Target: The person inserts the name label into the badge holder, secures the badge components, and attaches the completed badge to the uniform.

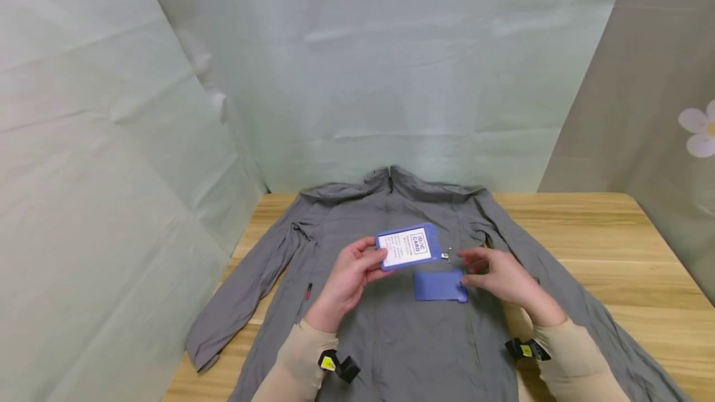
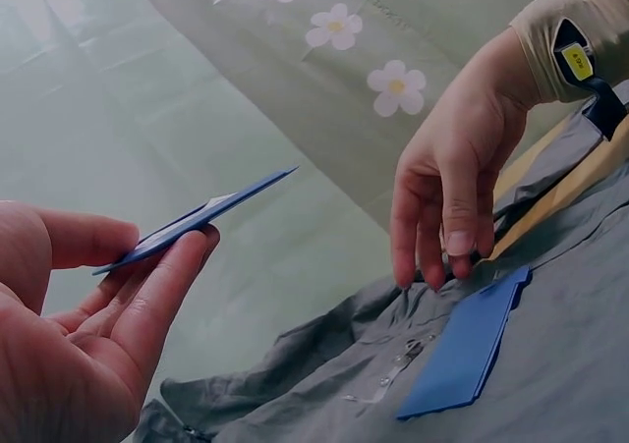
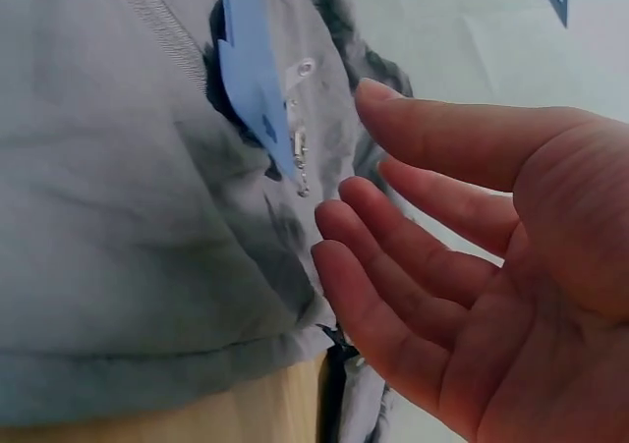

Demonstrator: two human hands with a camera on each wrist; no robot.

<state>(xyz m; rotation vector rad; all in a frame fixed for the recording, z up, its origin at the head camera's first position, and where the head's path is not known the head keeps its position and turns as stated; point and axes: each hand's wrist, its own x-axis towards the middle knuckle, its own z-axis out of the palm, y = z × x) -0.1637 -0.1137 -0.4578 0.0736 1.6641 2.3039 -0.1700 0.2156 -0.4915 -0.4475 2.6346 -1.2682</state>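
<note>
My left hand [image 1: 353, 272] pinches a blue ID card holder [image 1: 432, 236] between thumb and fingers, holding it above the jacket. Its front bears a white card [image 1: 403, 249] printed "ID/IC CARD". In the left wrist view the holder [image 2: 211, 212] appears nearly edge-on. A flat blue plastic piece [image 1: 438, 287] with a notched edge lies on the grey jacket [image 1: 419, 346]. Beside it on the cloth rests a small metal badge clip with a clear strap [image 2: 398, 366]. My right hand [image 1: 497, 275] hovers over the piece's right end, fingers loosely bent, nothing in them [image 3: 472, 256].
The jacket is spread on a wooden table [image 1: 592, 234], collar at the far edge and sleeves out to both sides. A pale cloth backdrop [image 1: 391, 79] hangs behind and to the left. The jacket's pocket has a red zip pull [image 1: 308, 292].
</note>
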